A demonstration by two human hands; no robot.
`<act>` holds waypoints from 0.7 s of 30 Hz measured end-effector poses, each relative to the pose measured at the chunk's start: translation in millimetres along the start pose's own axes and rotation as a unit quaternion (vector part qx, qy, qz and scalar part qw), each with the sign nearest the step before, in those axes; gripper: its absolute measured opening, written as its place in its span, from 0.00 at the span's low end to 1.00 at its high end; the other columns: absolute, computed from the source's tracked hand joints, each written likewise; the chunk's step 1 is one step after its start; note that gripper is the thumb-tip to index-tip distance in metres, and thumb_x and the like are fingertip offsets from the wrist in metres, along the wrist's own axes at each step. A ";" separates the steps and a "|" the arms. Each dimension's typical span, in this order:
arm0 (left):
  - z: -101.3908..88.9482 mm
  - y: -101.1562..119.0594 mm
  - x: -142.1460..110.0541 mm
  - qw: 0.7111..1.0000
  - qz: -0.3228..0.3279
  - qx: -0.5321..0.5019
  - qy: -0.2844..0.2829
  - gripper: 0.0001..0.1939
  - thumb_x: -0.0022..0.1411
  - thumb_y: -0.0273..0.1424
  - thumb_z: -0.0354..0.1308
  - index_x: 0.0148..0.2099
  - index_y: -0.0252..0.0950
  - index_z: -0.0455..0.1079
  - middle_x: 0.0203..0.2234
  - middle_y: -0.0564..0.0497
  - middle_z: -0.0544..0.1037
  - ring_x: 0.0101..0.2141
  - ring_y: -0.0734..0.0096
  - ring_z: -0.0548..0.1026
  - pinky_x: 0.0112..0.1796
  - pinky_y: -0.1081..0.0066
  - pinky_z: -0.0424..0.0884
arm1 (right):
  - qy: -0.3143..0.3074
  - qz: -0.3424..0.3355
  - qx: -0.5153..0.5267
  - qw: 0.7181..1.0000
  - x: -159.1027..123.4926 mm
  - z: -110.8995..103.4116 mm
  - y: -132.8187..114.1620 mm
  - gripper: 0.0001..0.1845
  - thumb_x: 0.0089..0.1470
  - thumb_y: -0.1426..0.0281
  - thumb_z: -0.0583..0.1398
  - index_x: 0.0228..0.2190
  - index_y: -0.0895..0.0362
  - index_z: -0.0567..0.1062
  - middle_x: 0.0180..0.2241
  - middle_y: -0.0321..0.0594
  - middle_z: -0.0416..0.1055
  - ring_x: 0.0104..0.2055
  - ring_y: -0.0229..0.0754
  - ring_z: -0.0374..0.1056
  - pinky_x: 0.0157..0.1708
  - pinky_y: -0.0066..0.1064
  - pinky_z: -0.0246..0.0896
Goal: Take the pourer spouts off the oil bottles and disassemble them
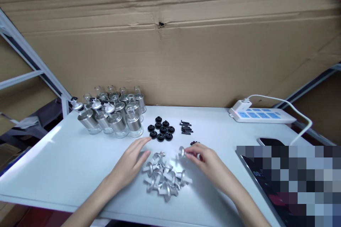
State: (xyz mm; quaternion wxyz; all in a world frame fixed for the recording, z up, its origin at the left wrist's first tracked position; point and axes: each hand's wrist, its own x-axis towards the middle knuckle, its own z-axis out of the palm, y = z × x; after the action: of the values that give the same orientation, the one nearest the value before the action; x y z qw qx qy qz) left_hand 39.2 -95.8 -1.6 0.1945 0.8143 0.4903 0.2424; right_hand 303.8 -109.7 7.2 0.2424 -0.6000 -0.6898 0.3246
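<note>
My right hand [204, 156] pinches a silver spout cap [181, 152], a round disc with a stem, just above the table. A loose pile of similar silver spout caps [160, 177] lies between my two hands. To the left of the pile, my left hand [135, 158] hovers with its fingers stretched out and nothing in it. Just beyond its fingertips sits a cluster of round black stoppers [163, 130]. Several thin black pieces [186, 128] lie to the right of the stoppers. Small black parts [194, 143] show partly behind my right hand.
Glass bottles with metal bands [117, 122] are grouped at the back left, a few with silver spout tops. A white power strip [262, 115] with a charger and cable lies at the back right. A phone [270, 142] and a partly blurred screen device [253, 170] occupy the right side.
</note>
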 end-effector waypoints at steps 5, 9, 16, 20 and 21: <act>10.0 -18.3 -30.2 0.997 -0.056 -0.044 0.002 0.19 0.66 0.38 0.45 0.57 0.42 0.64 0.55 0.47 0.69 0.55 0.62 0.67 0.56 0.59 0.64 | -0.024 -0.010 -0.032 0.999 -14.0 19.3 1.0 0.12 0.54 0.72 0.53 0.32 0.56 0.78 0.33 0.43 0.71 0.34 0.44 0.69 0.37 0.36 0.63; 12.7 -31.1 -34.1 0.994 -0.078 -0.056 0.052 0.19 0.65 0.37 0.46 0.58 0.44 0.59 0.54 0.45 0.69 0.54 0.60 0.68 0.54 0.56 0.66 | -0.036 -0.017 -0.045 0.998 -13.8 21.9 -1.6 0.12 0.54 0.72 0.54 0.31 0.55 0.78 0.32 0.43 0.70 0.34 0.45 0.69 0.36 0.36 0.63; -9.3 -50.2 -14.8 0.919 0.017 -0.073 0.388 0.18 0.62 0.36 0.52 0.54 0.42 0.57 0.46 0.44 0.69 0.47 0.61 0.70 0.45 0.61 0.70 | -0.005 -0.025 -0.028 0.999 -8.7 14.6 -3.2 0.15 0.56 0.66 0.52 0.32 0.55 0.78 0.33 0.44 0.71 0.33 0.44 0.69 0.36 0.38 0.63; -35.3 -55.2 21.1 0.869 0.019 -0.151 0.470 0.23 0.62 0.38 0.54 0.56 0.41 0.54 0.54 0.42 0.63 0.57 0.62 0.63 0.55 0.61 0.62 | 0.046 -0.019 -0.022 0.999 -5.6 5.3 -14.8 0.15 0.55 0.62 0.53 0.31 0.55 0.77 0.32 0.44 0.72 0.32 0.44 0.68 0.31 0.35 0.62; -39.9 -56.8 30.1 0.872 0.013 -0.159 0.463 0.24 0.62 0.39 0.54 0.57 0.40 0.53 0.55 0.42 0.62 0.58 0.62 0.62 0.57 0.61 0.60 | 0.059 -0.023 -0.016 0.998 -5.7 3.5 -18.2 0.15 0.54 0.61 0.53 0.30 0.54 0.77 0.32 0.43 0.72 0.32 0.44 0.68 0.30 0.34 0.62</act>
State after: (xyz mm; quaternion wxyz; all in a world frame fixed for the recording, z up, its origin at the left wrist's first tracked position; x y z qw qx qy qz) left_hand -12.1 -40.5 5.3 0.0691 0.5734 0.4685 0.6685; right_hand 290.0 -117.1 18.7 0.2802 -0.6061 -0.6931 0.2717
